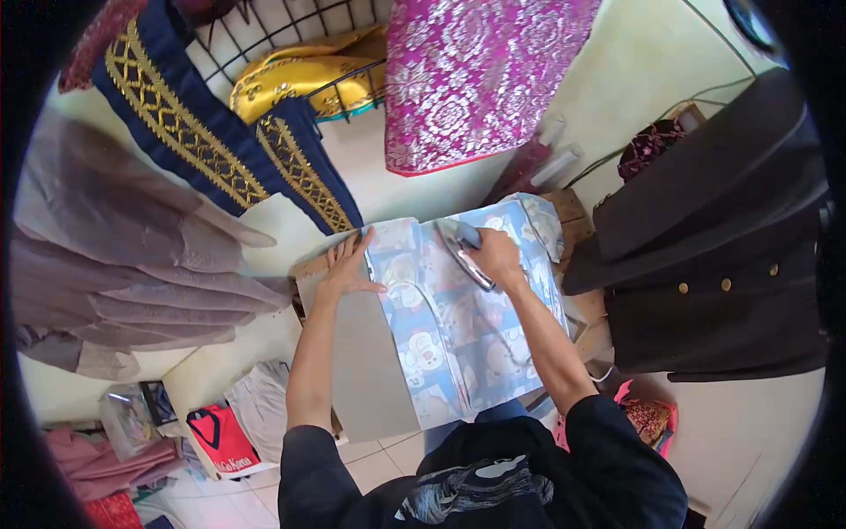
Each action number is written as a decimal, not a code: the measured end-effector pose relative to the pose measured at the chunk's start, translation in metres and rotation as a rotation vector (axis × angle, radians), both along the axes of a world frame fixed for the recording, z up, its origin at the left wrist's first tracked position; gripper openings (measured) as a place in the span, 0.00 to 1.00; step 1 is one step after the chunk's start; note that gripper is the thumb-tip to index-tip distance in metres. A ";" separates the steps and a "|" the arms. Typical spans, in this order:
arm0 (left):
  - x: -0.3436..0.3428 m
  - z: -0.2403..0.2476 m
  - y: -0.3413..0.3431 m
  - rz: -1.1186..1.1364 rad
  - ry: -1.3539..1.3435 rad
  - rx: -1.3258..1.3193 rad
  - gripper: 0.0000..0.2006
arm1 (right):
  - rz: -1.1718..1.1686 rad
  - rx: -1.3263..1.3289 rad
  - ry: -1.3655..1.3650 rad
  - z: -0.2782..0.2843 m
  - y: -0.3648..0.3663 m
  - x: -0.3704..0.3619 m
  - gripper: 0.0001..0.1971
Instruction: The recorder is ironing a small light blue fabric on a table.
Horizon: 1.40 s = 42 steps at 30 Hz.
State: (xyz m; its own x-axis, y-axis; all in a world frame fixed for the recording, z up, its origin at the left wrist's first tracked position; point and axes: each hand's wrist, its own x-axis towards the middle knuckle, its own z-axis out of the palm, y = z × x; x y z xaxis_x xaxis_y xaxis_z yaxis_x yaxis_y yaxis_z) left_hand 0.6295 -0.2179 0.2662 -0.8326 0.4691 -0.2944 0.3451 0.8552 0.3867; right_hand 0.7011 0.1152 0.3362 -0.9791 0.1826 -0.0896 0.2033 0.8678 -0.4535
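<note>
My right hand (497,256) is wrapped round the handle of a clothes iron (474,271), whose metal edge faces left. Beneath the iron lies a light blue cloth (425,353) printed with white cartoon figures, spread over a table-height board (374,379) with a bare grey strip on its left. Fingers apart, my left hand (345,266) rests at the cloth's far left edge, with the thumb on the print. A pale cord (432,304) curves across the cloth. More of the print bunches up at the far right corner of the board.
Dark jackets (705,282) hang close on the right, and greyish-mauve garments (141,256) on the left. Above the far edge hang navy gold-trimmed cloth (189,132), yellow fabric (308,75) and magenta brocade (485,79). Folded clothes (225,436) lie low at left.
</note>
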 end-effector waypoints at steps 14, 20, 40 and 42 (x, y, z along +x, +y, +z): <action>0.170 0.013 0.080 0.319 0.410 0.501 0.28 | -0.597 -0.689 0.548 0.024 0.208 0.205 0.13; 0.324 0.038 0.157 0.218 -0.133 0.771 0.10 | -0.638 -0.859 0.626 -0.029 0.249 0.230 0.12; 0.447 -0.121 0.228 1.254 -1.027 1.246 0.39 | -0.691 -0.670 0.144 -0.028 0.285 0.266 0.29; 0.449 -0.131 0.232 1.339 -1.055 1.264 0.34 | -0.631 -0.714 0.225 -0.041 0.293 0.272 0.30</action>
State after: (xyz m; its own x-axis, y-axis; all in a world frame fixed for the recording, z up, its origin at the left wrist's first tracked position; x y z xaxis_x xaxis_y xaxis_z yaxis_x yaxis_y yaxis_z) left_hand 1.0781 0.0139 0.1353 -0.5220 0.1490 -0.8398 -0.7818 -0.4773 0.4013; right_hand 0.9735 0.4081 0.2953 -0.7280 0.6539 -0.2058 0.3806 0.1359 -0.9147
